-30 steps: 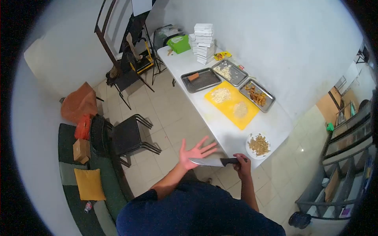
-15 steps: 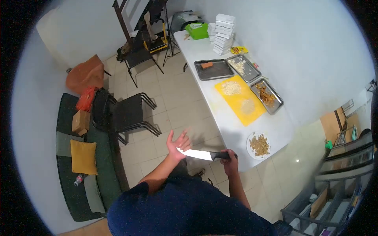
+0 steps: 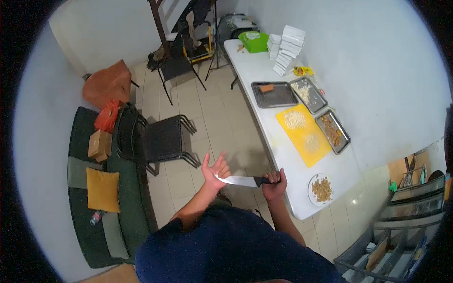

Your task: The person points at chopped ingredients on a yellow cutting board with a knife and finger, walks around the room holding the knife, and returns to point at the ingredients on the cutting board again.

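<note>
A kitchen knife (image 3: 240, 181) with a broad pale blade and black handle lies level in front of my body, above the floor. My right hand (image 3: 274, 187) is closed around the handle, close to the table edge. At the blade's tip is my left hand (image 3: 215, 172), palm up, thumb and forefinger stretched apart, the other fingers partly bent. The tip touches or nearly touches that palm. To the right, a yellow cutting board (image 3: 305, 134) bears two piles of pale chopped bits. Nearer stands a white plate (image 3: 311, 197) of brown chopped pieces.
On the white table (image 3: 278, 162) are a dark tray (image 3: 278, 98) with a brown block, a tray of pale bits (image 3: 318, 102), a tray of brown pieces (image 3: 346, 137), stacked white boxes (image 3: 289, 49) and a green package (image 3: 255, 42). Black chairs (image 3: 164, 137) and a green sofa (image 3: 127, 207) stand left.
The view has shifted, so the table sits further right and lower. My right hand has turned on the handle, thumb now upward. The left hand stays at the blade tip.
</note>
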Available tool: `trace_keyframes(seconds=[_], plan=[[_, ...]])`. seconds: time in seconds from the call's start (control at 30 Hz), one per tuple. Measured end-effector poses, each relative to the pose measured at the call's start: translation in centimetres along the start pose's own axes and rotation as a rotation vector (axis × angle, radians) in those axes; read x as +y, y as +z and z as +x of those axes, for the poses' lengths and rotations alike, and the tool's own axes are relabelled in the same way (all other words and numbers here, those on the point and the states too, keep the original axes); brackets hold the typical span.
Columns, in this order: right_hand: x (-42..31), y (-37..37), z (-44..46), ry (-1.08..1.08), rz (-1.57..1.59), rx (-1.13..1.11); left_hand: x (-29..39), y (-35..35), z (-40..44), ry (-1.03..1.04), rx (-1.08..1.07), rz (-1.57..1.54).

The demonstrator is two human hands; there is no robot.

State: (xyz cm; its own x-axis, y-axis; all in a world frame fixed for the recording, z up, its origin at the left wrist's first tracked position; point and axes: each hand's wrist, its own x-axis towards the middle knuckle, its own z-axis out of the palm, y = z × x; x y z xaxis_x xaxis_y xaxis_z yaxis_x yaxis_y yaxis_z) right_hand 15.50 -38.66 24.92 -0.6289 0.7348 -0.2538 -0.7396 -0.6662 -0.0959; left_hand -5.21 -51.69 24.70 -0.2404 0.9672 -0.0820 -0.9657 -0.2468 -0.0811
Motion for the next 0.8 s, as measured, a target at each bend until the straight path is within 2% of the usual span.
trace_keyframes(seconds=[0.1,0.2,0.3,0.4,0.43,0.5,0.6,0.7,0.8], plan=[[2.2,2.9,1.6,-0.025,-0.210,0.100,2.9,0.4,0.1,0.006,0.039,-0.031],[4.8,3.6,3.2,-0.016,-0.241,0.063,5.6,-1.1,0.1,0.029,-0.065,-0.052],[7.2,2.7,4.9,-0.042,-0.208,0.033,7.8,-2.1,0.1,0.128,0.058,-0.062],[8.8,2.1,6.4,-0.057,-0.062,0.165,9.2,-1.9,0.6,0.174,-0.101,-0.108],[9.2,2.1,6.9,-0.059,0.004,0.199,9.7,-1.2,0.8,0.172,-0.066,-0.060],[9.5,2.5,8.2,-0.040,0.006,0.184,10.3,0.2,1.3,0.165,0.005,0.023],[9.5,3.7,10.8,0.006,0.024,0.143,11.3,1.1,3.0,0.011,-0.015,-0.001],[10.1,5.3,14.1,0.003,0.041,0.150,11.2,4.7,4.4,-0.054,0.036,-0.221],[10.5,7.7,17.0,-0.019,0.057,0.204,12.2,3.9,7.0,-0.073,-0.112,-0.046]])
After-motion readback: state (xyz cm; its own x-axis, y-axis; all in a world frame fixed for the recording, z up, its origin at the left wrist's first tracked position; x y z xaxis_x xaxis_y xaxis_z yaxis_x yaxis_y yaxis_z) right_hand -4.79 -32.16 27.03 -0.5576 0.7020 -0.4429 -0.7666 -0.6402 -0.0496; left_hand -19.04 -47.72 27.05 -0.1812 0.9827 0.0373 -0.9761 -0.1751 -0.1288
